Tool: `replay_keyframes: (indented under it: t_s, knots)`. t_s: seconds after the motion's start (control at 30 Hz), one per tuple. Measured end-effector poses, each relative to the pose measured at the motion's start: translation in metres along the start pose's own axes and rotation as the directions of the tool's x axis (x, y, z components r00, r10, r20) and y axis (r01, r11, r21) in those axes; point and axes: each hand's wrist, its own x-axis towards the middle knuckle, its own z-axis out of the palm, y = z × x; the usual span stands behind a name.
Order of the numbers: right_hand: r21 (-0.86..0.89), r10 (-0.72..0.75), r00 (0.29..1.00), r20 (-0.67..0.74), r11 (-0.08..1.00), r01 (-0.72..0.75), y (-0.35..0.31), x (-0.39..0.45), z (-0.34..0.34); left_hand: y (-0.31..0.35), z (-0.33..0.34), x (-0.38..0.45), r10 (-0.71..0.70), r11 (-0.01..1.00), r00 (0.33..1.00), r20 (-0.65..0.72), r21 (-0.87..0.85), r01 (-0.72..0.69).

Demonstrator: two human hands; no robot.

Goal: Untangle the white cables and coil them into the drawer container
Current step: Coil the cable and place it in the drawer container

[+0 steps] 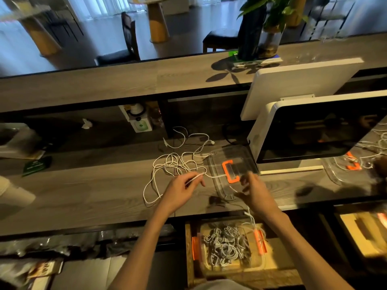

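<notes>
Just beyond the left hand (pixel 180 190), the white cables (pixel 176 164) lie knotted on the counter (pixel 83 195). That hand pinches one strand, likely to draw it free. The right hand (pixel 254 192) curls round the same strand's other end beside the clear lid (pixel 232 164). Below the hands, the drawer container (pixel 226 248) holds coiled cables.

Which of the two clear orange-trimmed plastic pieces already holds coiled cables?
The container in the open drawer below the counter: grey-white coils fill it. The lid lying on the counter holds none; only one cable crosses it.
</notes>
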Motion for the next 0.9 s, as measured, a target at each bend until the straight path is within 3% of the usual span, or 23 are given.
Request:
replay_keyframes:
  t_s: [0.03, 0.1, 0.17, 0.27, 0.33, 0.5, 0.63, 0.73, 0.83, 0.9]
  knots:
    - [0.078, -0.110, 0.991, -0.077, 0.990, 0.116, -0.011, 0.001, 0.000, 0.008, 0.000, -0.002, 0.027, 1.000, 1.000, -0.007, -0.009, -0.027]
    - [0.092, -0.252, 0.968, -0.017, 0.963, 0.252, -0.026, 0.004, 0.002, 0.018, 0.004, -0.006, 0.040, 0.998, 0.998, -0.043, -0.053, -0.043]
    - [0.095, -0.284, 0.955, 0.091, 0.957, 0.275, -0.034, 0.004, 0.005, 0.020, 0.010, -0.009, -0.031, 0.994, 0.991, -0.133, -0.107, 0.017]
    - [0.253, -0.294, 0.950, 0.105, 0.932, 0.260, -0.029, -0.003, 0.012, 0.011, 0.015, -0.011, -0.171, 0.974, 0.944, -0.281, -0.192, 0.119]
    - [0.378, -0.272, 0.954, 0.126, 0.902, 0.208, -0.027, -0.013, 0.012, 0.001, 0.015, -0.014, -0.232, 0.943, 0.935, -0.267, -0.296, 0.150]
    - [0.673, -0.242, 0.960, 0.140, 0.734, 0.086, -0.027, -0.030, 0.005, -0.003, 0.025, -0.023, -0.394, 0.638, 0.901, -0.183, -0.760, 0.125]
    - [0.760, -0.217, 0.964, 0.154, 0.650, 0.025, -0.027, -0.040, 0.006, 0.001, 0.036, -0.020, -0.498, 0.354, 0.852, -0.164, -0.935, 0.028]
    - [0.749, -0.183, 0.971, 0.156, 0.662, 0.005, -0.030, -0.047, 0.012, 0.005, 0.042, -0.018, -0.572, 0.144, 0.812, -0.112, -0.989, -0.035]
    - [0.723, -0.149, 0.977, 0.149, 0.691, -0.005, -0.033, -0.054, 0.015, 0.006, 0.044, -0.014, -0.597, 0.088, 0.799, -0.078, -0.996, -0.032]
    - [0.694, -0.171, 0.962, 0.212, 0.719, -0.025, -0.033, -0.057, 0.014, 0.006, 0.046, -0.012, -0.589, 0.163, 0.800, -0.111, -0.986, -0.017]
